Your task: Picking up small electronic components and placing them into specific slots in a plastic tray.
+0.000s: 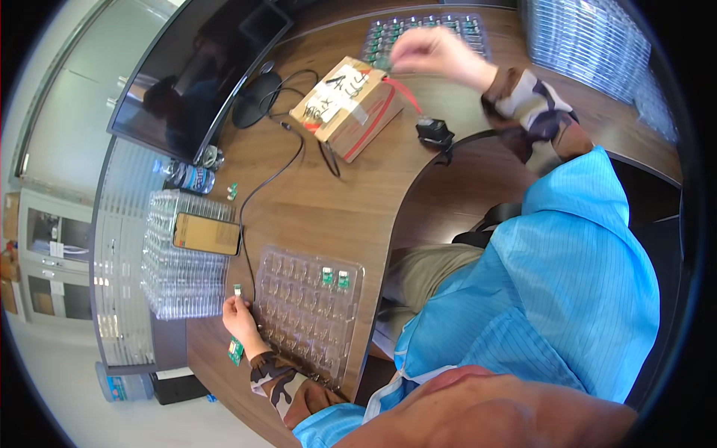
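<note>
My left hand pinches a small green-and-white circuit board between thumb and fingertips. It is beside the left edge of a clear plastic tray, in which two green circuit boards sit in pockets at one corner. My right hand is over the far side of the desk, blurred, its fingers closed together. Whatever they hold is too smeared to name. Just beyond its fingertips is the corner of a cardboard box, where a red ribbon cable runs down to a black device.
Behind the right hand lies a filled tray of boards. Stacked clear trays stand far right; another stack at left bears a phone. A monitor, a water bottle and a black cable are near.
</note>
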`<state>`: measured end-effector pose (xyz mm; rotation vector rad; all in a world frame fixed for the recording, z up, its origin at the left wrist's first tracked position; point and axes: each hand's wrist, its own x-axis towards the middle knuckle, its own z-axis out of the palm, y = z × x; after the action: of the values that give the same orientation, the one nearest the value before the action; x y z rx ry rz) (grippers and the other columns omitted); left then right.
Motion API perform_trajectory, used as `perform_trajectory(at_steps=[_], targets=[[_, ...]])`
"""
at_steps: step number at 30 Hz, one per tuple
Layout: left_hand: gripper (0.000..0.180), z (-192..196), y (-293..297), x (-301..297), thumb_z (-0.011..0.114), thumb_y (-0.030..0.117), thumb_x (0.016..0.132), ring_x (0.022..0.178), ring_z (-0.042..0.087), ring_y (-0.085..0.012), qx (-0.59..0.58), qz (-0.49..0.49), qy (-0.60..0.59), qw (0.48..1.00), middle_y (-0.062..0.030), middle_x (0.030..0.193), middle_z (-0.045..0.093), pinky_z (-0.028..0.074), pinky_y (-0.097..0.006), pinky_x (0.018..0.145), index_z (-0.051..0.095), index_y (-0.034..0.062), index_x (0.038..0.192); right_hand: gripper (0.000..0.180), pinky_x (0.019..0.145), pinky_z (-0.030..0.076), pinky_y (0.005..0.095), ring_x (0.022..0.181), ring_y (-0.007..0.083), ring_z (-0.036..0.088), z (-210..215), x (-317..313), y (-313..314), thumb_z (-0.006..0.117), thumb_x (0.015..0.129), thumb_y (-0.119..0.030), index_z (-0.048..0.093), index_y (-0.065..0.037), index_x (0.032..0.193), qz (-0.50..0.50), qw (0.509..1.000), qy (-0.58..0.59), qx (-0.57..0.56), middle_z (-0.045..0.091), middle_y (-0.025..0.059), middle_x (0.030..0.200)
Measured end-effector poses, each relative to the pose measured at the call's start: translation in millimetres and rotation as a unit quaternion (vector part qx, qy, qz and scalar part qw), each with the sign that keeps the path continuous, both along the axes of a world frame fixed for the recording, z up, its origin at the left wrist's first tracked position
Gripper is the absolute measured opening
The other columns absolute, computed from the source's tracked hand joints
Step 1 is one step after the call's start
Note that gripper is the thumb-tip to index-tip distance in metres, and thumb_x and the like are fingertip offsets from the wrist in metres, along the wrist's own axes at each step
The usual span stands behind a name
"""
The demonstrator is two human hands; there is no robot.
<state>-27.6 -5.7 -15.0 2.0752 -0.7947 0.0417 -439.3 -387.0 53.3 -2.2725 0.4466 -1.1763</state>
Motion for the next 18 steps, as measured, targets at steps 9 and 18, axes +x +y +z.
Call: perform_trajectory(at_steps=[9, 18], targets=[[0.011, 1, 1, -2, 0.052, 0.010, 0.081, 0.054, 0.047, -0.0077, 0.021, -0.003, -0.006, 1.000, -0.0012, 0.060, 0.052, 0.038, -0.021, 0.051, 0.053, -0.0001, 0.077, 0.019, 0.071, 0.047, 0.0277, 0.073, 0.0173, 0.062, -74, -113, -118, 0.062, 0.072, -0.020, 0.066, -0.009, 0.087, -0.393, 0.915, 0.003, 0.087, 0.064, 0.0078, 0.078], [0.013, 0, -1, -3, 0.051, 0.012, 0.083, 0.054, 0.045, -0.0071, 0.027, 0.007, 0.003, 1.000, -0.0006, 0.060, 0.051, 0.037, -0.020, 0.051, 0.054, 0.0006, 0.076, 0.019, 0.074, 0.047, 0.0318, 0.080, 0.0251, 0.060, -74, -118, -119, 0.061, 0.072, -0.020, 0.066, -0.008, 0.086, -0.406, 0.908, 0.084, 0.065, 0.063, 0.0107, 0.085]])
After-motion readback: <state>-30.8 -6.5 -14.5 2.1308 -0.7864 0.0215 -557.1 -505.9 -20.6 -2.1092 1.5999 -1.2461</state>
